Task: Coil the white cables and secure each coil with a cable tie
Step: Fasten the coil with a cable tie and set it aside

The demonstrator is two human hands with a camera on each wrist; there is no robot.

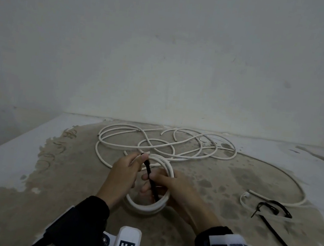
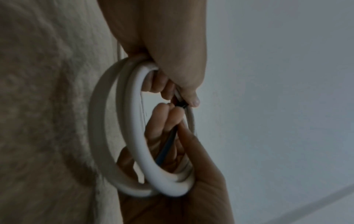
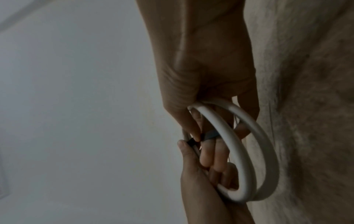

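A small coil of white cable (image 1: 146,208) is held up between both hands above the floor. My left hand (image 1: 140,160) grips the far side of the coil and pinches the head of a black cable tie (image 1: 152,183) against it. My right hand (image 1: 148,177) pinches the tie's strap, which runs across the coil's opening; the coil's near side lies in that hand. The left wrist view shows the coil (image 2: 138,136), the tie head under the left thumb (image 2: 193,100) and the strap (image 2: 166,145). The right wrist view shows the coil (image 3: 239,151) and the tie (image 3: 209,134).
Several loose white cables (image 1: 166,144) lie tangled on the stained floor (image 1: 69,172) near the wall. Another white cable (image 1: 292,184) curves at the right. Black cable ties (image 1: 275,208) and a long one (image 1: 277,237) lie at the right.
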